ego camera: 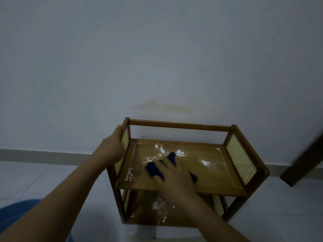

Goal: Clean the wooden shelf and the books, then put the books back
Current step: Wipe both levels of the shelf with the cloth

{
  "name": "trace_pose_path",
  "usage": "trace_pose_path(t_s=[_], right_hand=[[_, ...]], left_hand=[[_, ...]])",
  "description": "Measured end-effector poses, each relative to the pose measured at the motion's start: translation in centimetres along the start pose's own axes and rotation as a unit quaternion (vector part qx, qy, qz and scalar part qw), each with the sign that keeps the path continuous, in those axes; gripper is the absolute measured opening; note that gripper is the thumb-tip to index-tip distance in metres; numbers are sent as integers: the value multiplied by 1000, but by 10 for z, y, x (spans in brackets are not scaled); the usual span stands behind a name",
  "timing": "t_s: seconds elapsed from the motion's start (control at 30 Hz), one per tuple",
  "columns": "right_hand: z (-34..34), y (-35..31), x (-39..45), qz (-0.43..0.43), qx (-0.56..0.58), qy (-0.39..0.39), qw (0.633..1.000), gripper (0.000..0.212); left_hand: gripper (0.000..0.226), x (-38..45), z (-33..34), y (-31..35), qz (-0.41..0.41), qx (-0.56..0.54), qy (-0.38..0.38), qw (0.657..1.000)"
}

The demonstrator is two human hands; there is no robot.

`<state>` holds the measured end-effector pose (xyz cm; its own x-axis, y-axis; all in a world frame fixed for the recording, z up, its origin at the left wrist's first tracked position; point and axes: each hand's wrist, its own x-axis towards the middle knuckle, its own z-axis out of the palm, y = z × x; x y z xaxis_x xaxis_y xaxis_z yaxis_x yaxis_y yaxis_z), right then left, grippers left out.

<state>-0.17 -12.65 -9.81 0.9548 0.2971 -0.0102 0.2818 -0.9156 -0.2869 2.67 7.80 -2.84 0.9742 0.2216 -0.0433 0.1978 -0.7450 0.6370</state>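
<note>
A small two-tier wooden shelf [216, 175] with woven cane side panels stands on the floor against the wall. White powder [161, 151] is scattered over its upper board, and more lies on the lower board [160, 206]. My right hand [174, 175] lies flat on a dark blue cloth [153, 169] on the upper board, fingers spread and blurred by motion. My left hand [114, 145] grips the top of the shelf's left side frame. No books are in view.
A pale tiled floor [43, 180] surrounds the shelf, with a grey skirting strip along the plain wall behind. A dark wooden furniture leg [304, 154] slants down at the right edge. Something blue [15, 215] shows at the lower left corner.
</note>
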Motion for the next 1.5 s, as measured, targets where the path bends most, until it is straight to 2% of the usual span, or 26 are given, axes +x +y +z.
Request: trace_pose_path(t_s=[0.07,0.13,0.2,0.23,0.3,0.4,0.47,0.5,0.53,0.6,0.67,0.73,0.8,0.9,0.97,1.03,1.13,1.27,1.37,1.43,1.5], right_hand=[[-11,56,0,120,-9,50,991,54],[-24,95,10,253,-29,84,963,60],[-27,95,32,324,-25,106,940,66],[-23,81,47,331,-17,111,937,66],[-13,35,74,277,9,83,957,62],[11,-40,80,37,10,6,999,60],[14,-51,64,-88,35,-34,995,57],[11,-37,60,-103,53,-31,993,55],[7,-14,57,-79,63,-18,995,53],[-2,42,53,43,49,46,997,53],[-14,84,52,217,23,106,970,55],[-20,79,62,313,14,111,943,58],[-10,38,85,293,20,74,953,59],[11,-38,110,109,53,26,992,60],[15,-73,99,15,64,-17,998,77],[17,-88,67,0,77,-34,996,85],[23,-98,5,-18,69,1,997,57],[15,-86,-6,-75,54,-3,996,42],[-8,-49,-9,-114,37,14,993,40],[-18,2,-23,-43,33,43,998,39],[-31,61,-38,40,2,121,992,42]], left_hand=[[56,0,0,2,4,0,-4,1000],[56,1,1,3,13,0,-3,1000],[57,1,3,5,16,1,-1,1000],[58,0,4,6,18,2,0,1000],[56,-1,4,7,25,-2,1,1000],[52,-3,3,7,19,-13,1,1000],[52,-2,2,6,17,-7,-2,1000],[52,-3,1,5,17,-9,-5,1000],[52,-3,0,5,13,-15,-10,1000],[58,-3,-1,4,4,-16,-18,1000],[63,-3,0,3,-3,-7,-16,1000],[61,-3,0,4,3,-3,-14,1000],[60,-2,0,5,12,4,-12,1000],[55,-2,3,4,24,7,-1,1000],[58,-2,5,4,15,3,6,1000],[61,-3,6,3,3,-3,16,1000],[64,-1,6,1,-8,-2,21,1000],[66,2,6,1,-13,4,14,1000],[65,0,2,2,-9,-14,1,1000],[68,-4,-1,3,-16,-18,-9,1000],[69,-7,-1,4,-20,-18,-11,1000]])
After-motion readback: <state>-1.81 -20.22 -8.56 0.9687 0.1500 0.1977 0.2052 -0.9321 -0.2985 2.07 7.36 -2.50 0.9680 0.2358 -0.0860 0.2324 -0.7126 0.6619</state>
